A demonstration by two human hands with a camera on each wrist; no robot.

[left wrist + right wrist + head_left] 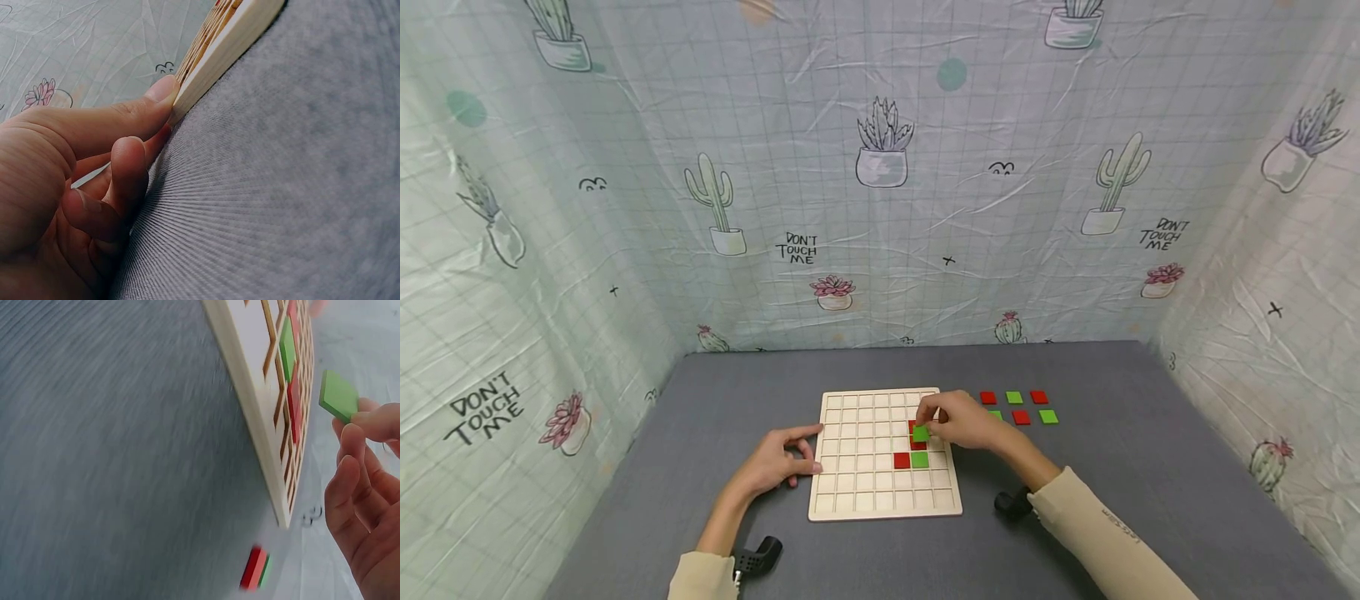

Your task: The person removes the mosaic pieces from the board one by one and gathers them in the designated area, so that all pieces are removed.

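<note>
A square wooden board (886, 515) with a grid of shallow recesses lies on the dark grey table. My left hand (775, 460) touches its left edge with the index fingertip and thumb apart, the other fingers loosely bent; the thumb is at the board's edge in the left wrist view. My right hand (964, 421) pinches a green square tile (338, 395) between thumb and fingers, above the right part of the board. Below that tile, partly covered, a red tile (918, 446) shows. One row nearer, a red tile (902, 460) and a green tile (919, 459) sit side by side.
Right of the board lie several loose red and green tiles in two rows, among them a red tile (1038, 397) and a green tile (1048, 416). Cloth with cactus drawings (883, 250) hangs behind and at both sides. Each wrist wears a black device (760, 557).
</note>
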